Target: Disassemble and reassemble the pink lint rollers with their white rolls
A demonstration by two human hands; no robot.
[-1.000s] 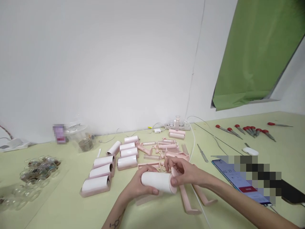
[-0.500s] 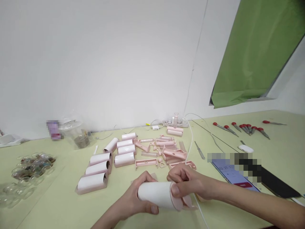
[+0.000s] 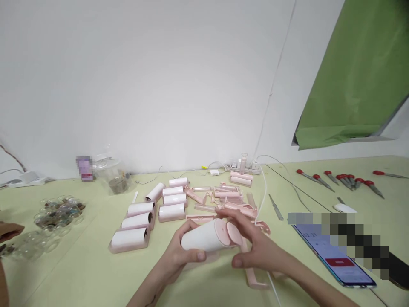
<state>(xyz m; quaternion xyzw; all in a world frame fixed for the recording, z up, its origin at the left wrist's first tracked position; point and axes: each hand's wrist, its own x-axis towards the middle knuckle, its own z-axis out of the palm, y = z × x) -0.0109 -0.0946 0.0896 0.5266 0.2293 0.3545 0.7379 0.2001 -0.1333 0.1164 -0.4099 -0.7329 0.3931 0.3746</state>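
Observation:
My left hand (image 3: 183, 251) is wrapped round a thick white roll (image 3: 200, 236), its thumb along the front. At the roll's right end are a flat pink face and a small pink disc (image 3: 234, 234). My right hand (image 3: 252, 238) curves about that end with fingers and thumb apart; whether its fingertips touch the roll is unclear. Below the right hand shows a pink frame-like part (image 3: 254, 277), partly hidden by the hand. Behind the hands lie pink plastic holders (image 3: 228, 194) and clear tubes (image 3: 204, 208). Left of them, white rolls in pink holders (image 3: 129, 239) lie in rows.
Another person's hand (image 3: 9, 230) shows at the left edge, near clear round baubles (image 3: 59, 215). A plastic tub (image 3: 116, 177) stands by the wall. On the right are a phone (image 3: 332, 256), red-ended tools (image 3: 322, 182), a grey blade-like tool (image 3: 275, 207) and a white cable (image 3: 263, 192).
My right thumb has come off the roll's pink end and the right hand has spread around it. The roll has tilted, its right end higher. Another person's hand has appeared at left.

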